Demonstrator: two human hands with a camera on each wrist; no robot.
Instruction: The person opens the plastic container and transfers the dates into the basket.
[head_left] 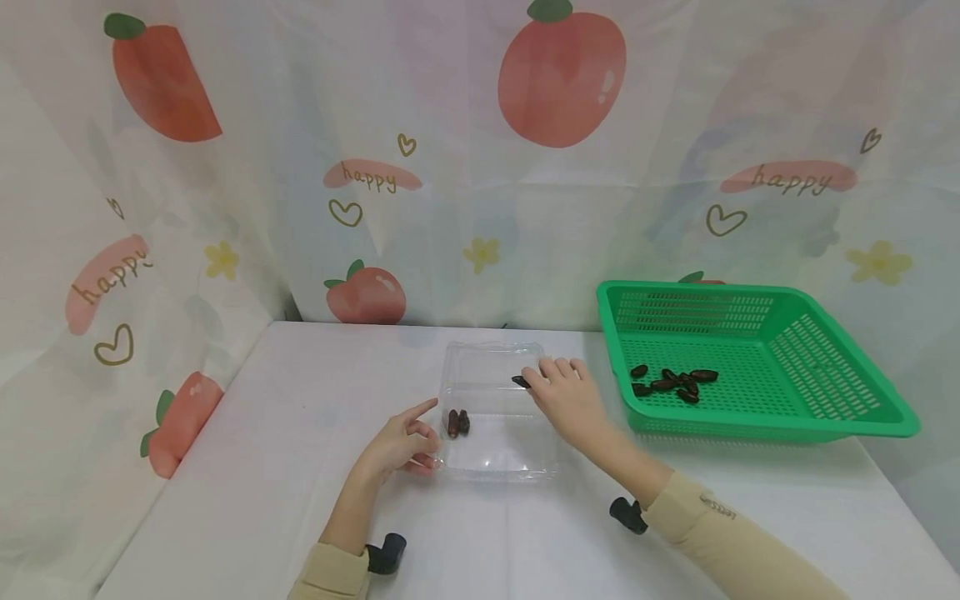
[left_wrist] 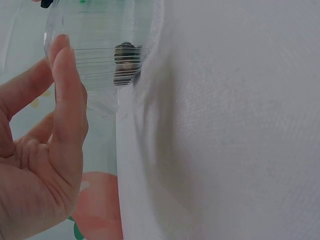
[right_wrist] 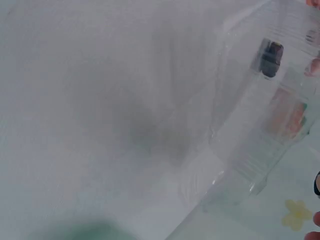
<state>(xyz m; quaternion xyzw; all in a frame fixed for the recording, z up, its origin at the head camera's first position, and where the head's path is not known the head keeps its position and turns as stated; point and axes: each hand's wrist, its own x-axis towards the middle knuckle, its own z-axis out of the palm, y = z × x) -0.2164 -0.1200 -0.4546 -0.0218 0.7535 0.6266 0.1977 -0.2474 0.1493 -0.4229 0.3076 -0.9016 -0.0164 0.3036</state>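
A clear plastic box (head_left: pixel 506 446) lies on the white table. Two dark brown, wrinkled dates (head_left: pixel 458 422) sit side by side near its left wall; through that wall they show as a dark shape (left_wrist: pixel 127 63) in the left wrist view. My left hand (head_left: pixel 401 447) is at the box's left side, index finger extended and the other fingers loosely bent against the wall. Over the right part of the box, my right hand (head_left: pixel 570 400) pinches another dark date (head_left: pixel 521 382) between thumb and fingers. Only the fingertips (right_wrist: pixel 316 234) of that hand enter the right wrist view.
To the right stands a green plastic basket (head_left: pixel 817 375) with slotted walls; several dates (head_left: pixel 678 383) lie in its left part. A patterned curtain (head_left: pixel 450 225) hangs behind the table and along the left side. Black camera mounts (head_left: pixel 386 553) are worn at both wrists.
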